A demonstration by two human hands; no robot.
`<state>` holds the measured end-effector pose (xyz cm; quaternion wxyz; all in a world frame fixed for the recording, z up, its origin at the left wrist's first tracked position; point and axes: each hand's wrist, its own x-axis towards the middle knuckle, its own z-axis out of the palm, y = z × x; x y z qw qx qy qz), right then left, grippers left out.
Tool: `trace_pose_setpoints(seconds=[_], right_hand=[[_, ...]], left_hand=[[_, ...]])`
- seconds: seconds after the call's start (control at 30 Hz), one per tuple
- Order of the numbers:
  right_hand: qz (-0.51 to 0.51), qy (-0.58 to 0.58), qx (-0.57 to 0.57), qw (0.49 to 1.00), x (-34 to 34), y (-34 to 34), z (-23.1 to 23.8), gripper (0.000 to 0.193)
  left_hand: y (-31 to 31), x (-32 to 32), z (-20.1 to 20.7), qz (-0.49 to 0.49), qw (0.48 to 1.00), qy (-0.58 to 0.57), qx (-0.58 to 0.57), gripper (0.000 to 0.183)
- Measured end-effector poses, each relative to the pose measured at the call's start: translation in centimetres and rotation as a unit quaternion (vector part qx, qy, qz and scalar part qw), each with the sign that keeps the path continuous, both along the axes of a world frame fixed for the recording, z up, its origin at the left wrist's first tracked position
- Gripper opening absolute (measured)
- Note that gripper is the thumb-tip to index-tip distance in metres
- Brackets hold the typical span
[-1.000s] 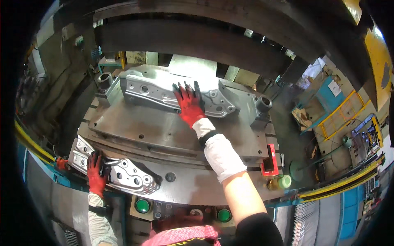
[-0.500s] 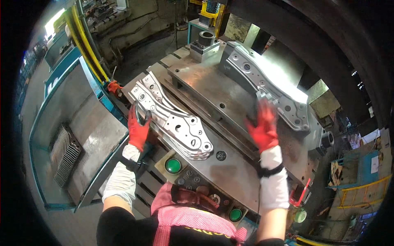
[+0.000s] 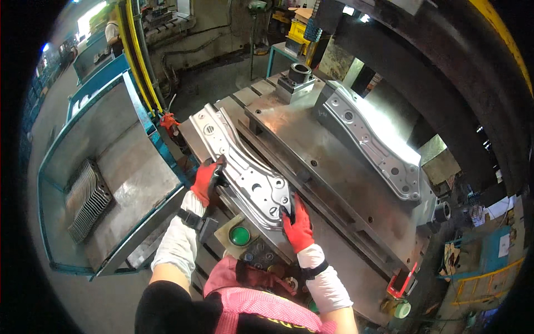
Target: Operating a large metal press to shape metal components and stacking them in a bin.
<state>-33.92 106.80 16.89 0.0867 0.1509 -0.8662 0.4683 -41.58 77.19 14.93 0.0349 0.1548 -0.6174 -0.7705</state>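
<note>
Silvery stamped metal panels (image 3: pixel 240 161) lie stacked on the near side of the press bed, long, curved and pierced with holes. My left hand (image 3: pixel 207 179), in a red glove with dark fingertips, is closed on their left edge at mid-length. At the near right end, my right hand (image 3: pixel 298 224), gloved alike, grips the rounded end of the top panel. Its fingertips bend over the rim. Beyond the hands, another panel (image 3: pixel 371 149) of similar shape rests on the die at the right, touched by neither hand.
A blue-edged metal bin (image 3: pixel 47 214) at left contains a row of stacked panels (image 3: pixel 89 197). A green button (image 3: pixel 240 236) sits on the control box before me. A steel guide post (image 3: pixel 299 72) rises at the bed's far end. The dark press frame (image 3: pixel 423 67) overhangs the right.
My right hand has come from the panel on the die, back and left, to the stack's near end. The top panel now lies more in line with those under it. My left hand has closed.
</note>
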Motion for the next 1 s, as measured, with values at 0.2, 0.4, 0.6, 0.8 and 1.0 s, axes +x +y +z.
trace_pose_setpoints(seconds=[0.2,0.4,0.6,0.8,1.0], right_hand=[[-0.038,0.065,0.007,0.997,-0.3,-0.2,2.1,0.063],[-0.019,-0.036,0.062,0.997,-1.1,0.1,2.0,0.063],[0.001,-0.004,0.135,0.991,-0.1,-0.6,2.2,0.065],[-0.080,0.015,0.055,0.995,6.0,4.4,3.1,0.070],[-0.448,0.042,0.008,0.893,19.7,13.1,-0.2,0.072]], left_hand=[[-0.1,-3.1,3.0,-0.071,0.993,0.043,-0.084,0.028],[2.0,-2.3,6.9,-0.088,0.794,-0.074,-0.597,0.052],[1.1,-0.6,5.0,-0.052,0.784,-0.070,-0.614,0.051],[-1.9,2.9,-2.6,0.051,0.896,0.036,-0.440,0.043],[-0.6,9.7,-11.5,0.110,0.919,0.070,-0.372,0.058]])
